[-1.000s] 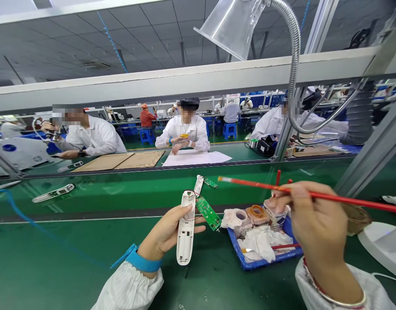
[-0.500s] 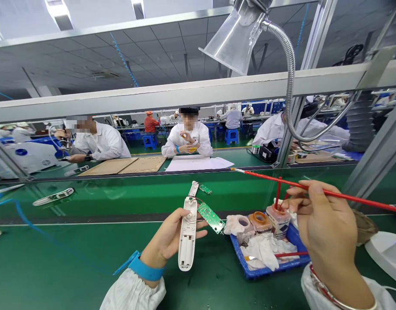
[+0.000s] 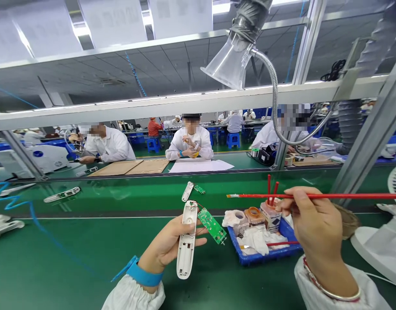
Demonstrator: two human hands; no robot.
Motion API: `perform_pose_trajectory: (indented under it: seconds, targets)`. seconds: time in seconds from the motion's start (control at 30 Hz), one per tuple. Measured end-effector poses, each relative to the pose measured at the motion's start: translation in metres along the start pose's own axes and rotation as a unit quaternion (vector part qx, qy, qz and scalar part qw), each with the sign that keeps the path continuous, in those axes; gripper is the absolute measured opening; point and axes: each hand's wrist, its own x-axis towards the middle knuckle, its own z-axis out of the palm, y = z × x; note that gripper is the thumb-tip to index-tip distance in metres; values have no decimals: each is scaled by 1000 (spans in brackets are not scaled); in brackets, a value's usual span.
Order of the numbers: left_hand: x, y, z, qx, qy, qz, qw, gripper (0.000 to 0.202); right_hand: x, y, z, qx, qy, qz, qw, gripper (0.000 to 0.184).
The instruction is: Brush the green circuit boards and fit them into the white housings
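I log, left of the blue parts tray (image 3: 264, 255): left hand (image 3: 172, 243), grip wrapped around a white plastic device housing (image 3: 186, 249), wired green circuit board (image 3: 211, 225) just beside. Over the tray's right end: right hand (image 3: 316, 224), grip pinching a red-handled brush (image 3: 314, 196).

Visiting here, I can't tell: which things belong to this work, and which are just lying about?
In use: left hand, holding a white plastic housing with a wired green circuit board; right hand, holding a red-handled brush.

Apparently lying about: blue tray, white cloths, tape roll.

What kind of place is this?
It looks like an electronics factory: a green circuit board wired to a white plastic casing, a red-handled brush, and workers in white coats along long benches.
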Motion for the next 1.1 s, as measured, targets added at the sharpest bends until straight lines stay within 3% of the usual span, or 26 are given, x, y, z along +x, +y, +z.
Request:
perform_pose_trajectory:
  seconds: [0.13, 0.3, 0.47, 0.57, 0.6, 0.7, 0.83, 0.97, 1.1]
  targets:
    - [-11, -2, 10, -13, -15, 6, 1000, 26, -11, -12, -2, -30, 6, -35, 999, 17]
    - [-16, -2, 32, -82, -19, 5, 996, 14, -25, -27, -7, -125, 12, -182, 975, 10]
    - [-14, -3, 58, -174, -56, -4, 983, 19, -35, -34, -5, -170, -62, -164, 970, 16]
    - [-14, -7, 67, -198, -71, -9, 978, 21, -43, -31, 3, -208, -130, -169, 955, 6]
    - [-14, -9, 69, -199, -69, -12, 978, 22, -45, -29, 6, -213, -155, -183, 947, 3]
    - [-16, -17, 71, -197, -71, -22, 978, 24, -54, -22, 15, -204, -245, -250, 914, 19]
    - [-20, -27, 75, -203, -125, -35, 970, 23, -62, -16, 23, -213, -343, -295, 866, 20]
    - [-22, -34, 80, -195, -141, -39, 970, 23, -66, -16, 29, -286, -366, -295, 835, 12]
    - [-23, -36, 86, -189, -134, -19, 973, 26, -67, -12, 32, -293, -364, -294, 834, 15]
